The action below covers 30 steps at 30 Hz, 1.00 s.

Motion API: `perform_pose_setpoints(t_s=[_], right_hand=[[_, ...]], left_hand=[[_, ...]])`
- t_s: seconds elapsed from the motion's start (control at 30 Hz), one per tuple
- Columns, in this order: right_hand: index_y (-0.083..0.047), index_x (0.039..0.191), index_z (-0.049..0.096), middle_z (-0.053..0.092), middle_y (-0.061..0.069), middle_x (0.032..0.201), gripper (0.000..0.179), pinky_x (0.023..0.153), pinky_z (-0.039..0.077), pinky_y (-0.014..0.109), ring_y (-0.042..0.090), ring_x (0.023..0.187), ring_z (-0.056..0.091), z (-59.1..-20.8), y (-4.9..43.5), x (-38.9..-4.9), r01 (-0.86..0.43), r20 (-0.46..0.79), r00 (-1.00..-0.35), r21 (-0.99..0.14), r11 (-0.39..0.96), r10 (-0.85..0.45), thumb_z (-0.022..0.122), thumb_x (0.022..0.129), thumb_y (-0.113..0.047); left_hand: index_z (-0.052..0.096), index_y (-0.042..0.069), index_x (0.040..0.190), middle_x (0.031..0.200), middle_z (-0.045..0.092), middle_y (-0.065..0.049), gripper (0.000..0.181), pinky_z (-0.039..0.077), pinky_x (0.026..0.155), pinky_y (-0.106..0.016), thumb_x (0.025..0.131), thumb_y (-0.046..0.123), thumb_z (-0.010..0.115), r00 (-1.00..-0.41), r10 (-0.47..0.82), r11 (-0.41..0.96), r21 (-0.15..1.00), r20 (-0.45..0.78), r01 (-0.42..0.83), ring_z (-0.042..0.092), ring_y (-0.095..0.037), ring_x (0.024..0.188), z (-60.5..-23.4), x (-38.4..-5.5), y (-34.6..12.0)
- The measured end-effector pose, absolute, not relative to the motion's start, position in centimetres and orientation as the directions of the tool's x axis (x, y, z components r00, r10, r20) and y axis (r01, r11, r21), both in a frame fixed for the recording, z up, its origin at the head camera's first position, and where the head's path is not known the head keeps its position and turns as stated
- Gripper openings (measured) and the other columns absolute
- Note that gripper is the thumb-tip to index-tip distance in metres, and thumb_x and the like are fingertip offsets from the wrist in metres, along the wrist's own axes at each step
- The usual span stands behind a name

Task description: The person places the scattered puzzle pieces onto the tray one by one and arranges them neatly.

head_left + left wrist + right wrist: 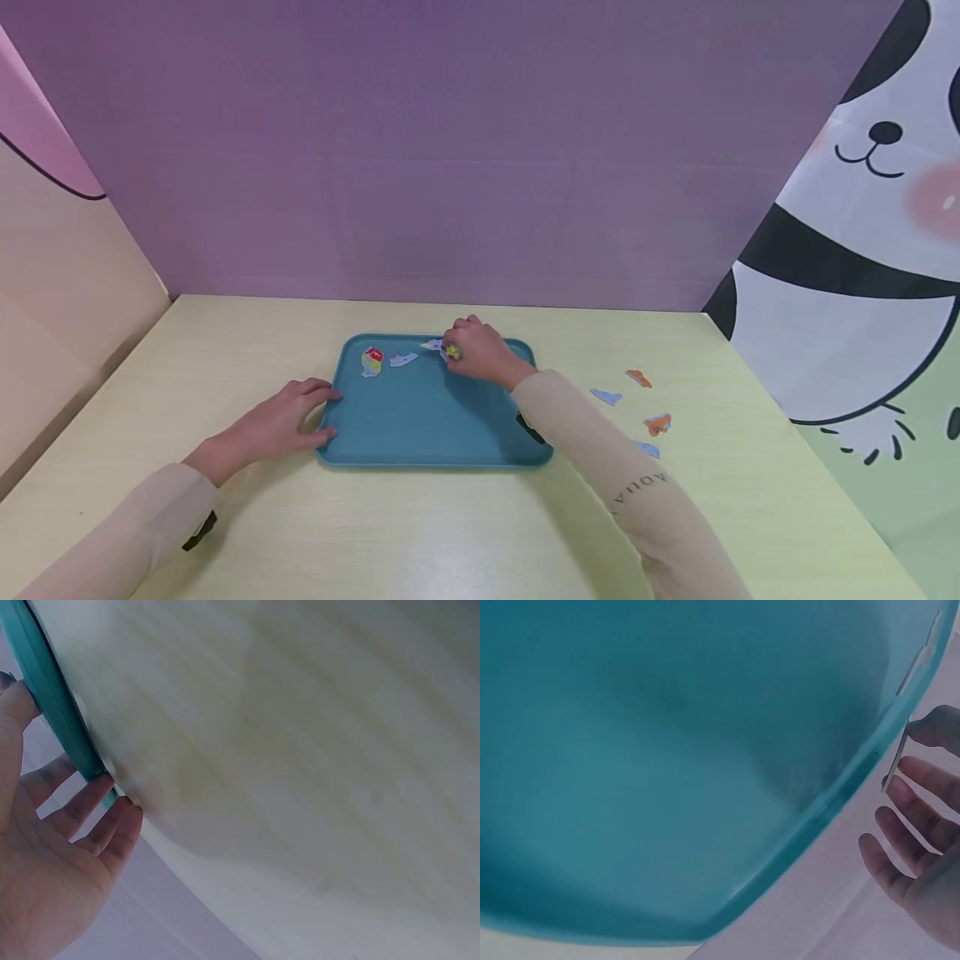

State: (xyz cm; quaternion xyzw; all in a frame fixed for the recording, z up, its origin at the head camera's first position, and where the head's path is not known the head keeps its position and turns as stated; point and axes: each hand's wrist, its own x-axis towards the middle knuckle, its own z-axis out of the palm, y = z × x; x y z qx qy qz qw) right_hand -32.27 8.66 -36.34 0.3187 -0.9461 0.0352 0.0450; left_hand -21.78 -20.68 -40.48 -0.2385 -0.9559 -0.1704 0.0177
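Observation:
A blue-green tray [420, 417] lies on the table. At its left rim is my left hand [277, 423], its thumb and fingers spread and touching the edge; the left wrist view shows the fingertips against the tray rim [56, 690]. Over the far part of the tray, my right hand [483, 350] pinches a small flat yellow picture piece [453, 352]. That piece [895, 759] appears edge-on between thumb and fingers in the right wrist view. Left of it in the tray lie a whitish-purple piece [431, 343], a pale purple piece [403, 360] and a red-and-yellow piece [372, 362].
On the table [360, 533] right of the tray lie two orange pieces, one far [639, 378] and one nearer [657, 424], and two pale blue pieces [606, 397]. The right forearm partly covers the nearer blue one. A purple wall [450, 167] stands behind the table.

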Motion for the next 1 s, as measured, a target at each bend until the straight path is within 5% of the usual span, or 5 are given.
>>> perform_pose_setpoints(t_s=[1.0], right_hand=[[-0.010,0.099,0.067,0.063,0.005,0.097,0.020,0.077,0.050,0.039,0.022,0.091,0.051,-37.3,6.6,-32.1,-0.479,0.008,-0.878,-0.044,0.877,-0.479,0.063,0.083,-0.021]], left_hand=[[0.057,0.001,0.119,0.123,0.052,-0.018,0.049,0.046,0.091,-0.049,0.080,0.029,0.067,-0.882,0.455,0.821,0.325,0.124,0.470,0.049,-0.037,0.111,-40.2,-21.7,-20.5]])
